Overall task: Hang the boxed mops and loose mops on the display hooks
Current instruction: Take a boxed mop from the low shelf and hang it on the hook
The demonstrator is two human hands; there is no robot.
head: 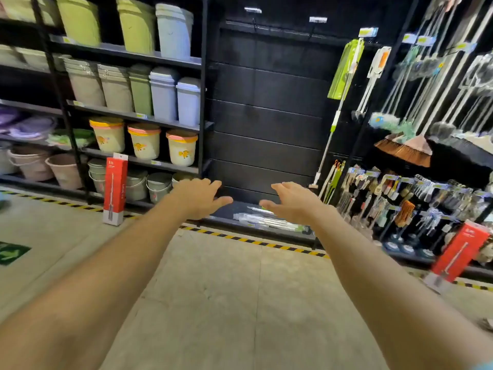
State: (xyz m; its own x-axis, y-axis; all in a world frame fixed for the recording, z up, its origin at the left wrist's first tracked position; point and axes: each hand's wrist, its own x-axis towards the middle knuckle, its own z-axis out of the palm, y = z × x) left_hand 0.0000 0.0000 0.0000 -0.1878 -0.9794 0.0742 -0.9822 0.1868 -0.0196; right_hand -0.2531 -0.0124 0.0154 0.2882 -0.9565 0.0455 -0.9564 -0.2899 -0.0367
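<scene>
My left hand (198,197) and my right hand (290,200) are stretched out in front of me, fingers spread, holding nothing. Beyond them stands a black display panel (266,116) with bare hooks (253,12) near its top. A green and white loose mop (342,84) hangs at the panel's right edge. Several loose mops in clear wrap (266,221) lie on the base shelf just below my right hand. One red boxed mop (115,188) leans upright against the bucket shelves on the left. Another red boxed mop (457,256) leans tilted against the rack at the right.
Shelves of bins and buckets (144,97) fill the left. Brooms, brushes and small utensils (416,193) hang on racks at the right. Yellow-black hazard tape (253,241) runs along the floor before the shelving. Bare concrete floor (226,303) lies beneath my arms.
</scene>
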